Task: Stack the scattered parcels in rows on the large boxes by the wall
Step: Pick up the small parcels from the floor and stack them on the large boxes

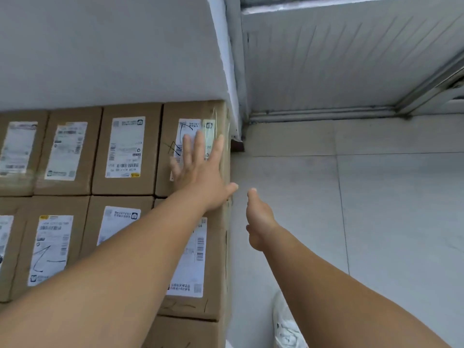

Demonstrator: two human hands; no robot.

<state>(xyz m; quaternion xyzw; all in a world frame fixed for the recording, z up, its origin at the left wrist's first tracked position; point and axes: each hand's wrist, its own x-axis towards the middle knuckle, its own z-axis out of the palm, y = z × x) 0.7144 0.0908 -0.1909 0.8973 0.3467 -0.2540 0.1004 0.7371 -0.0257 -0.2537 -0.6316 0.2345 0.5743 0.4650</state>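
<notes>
- The left hand (200, 169) was laid flat, fingers straight, on the brown cardboard parcel with a white shipping label (194, 146) at the right end of the back row, against the white wall (108, 46).
- The right hand (258, 217) was held beside the parcels, over the pale tiled floor (376, 197); whether its fingers were curled could not be told.
- More labelled brown cardboard parcels (125, 149) were set in two rows, touching.

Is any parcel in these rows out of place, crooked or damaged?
Nothing stands out. The parcels lie flat in two even rows against the wall, labels up. The left hand rests flat on the corner parcel, whose label carries pen scribbles. No box looks crushed.
</notes>
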